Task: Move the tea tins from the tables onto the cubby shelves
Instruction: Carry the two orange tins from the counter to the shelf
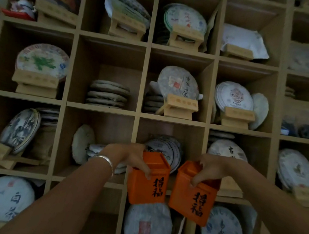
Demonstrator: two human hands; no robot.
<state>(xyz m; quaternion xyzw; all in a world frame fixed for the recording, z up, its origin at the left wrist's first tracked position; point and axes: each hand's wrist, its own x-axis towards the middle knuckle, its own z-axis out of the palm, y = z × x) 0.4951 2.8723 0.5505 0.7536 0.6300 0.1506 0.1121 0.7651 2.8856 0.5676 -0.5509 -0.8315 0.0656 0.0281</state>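
Gripping: left hand (133, 157) tops left tin (148, 178); right hand (210, 169) tops right tin (194, 194)

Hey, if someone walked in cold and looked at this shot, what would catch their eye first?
Two bright orange tea tins with black calligraphy stand out low in the centre: the left tin gripped from above by the left hand, the right tin by the right hand. A silver bangle glints on the left wrist. Behind them a dim wooden cubby shelf fills the frame, its compartments holding round wrapped tea cakes on small wooden stands.
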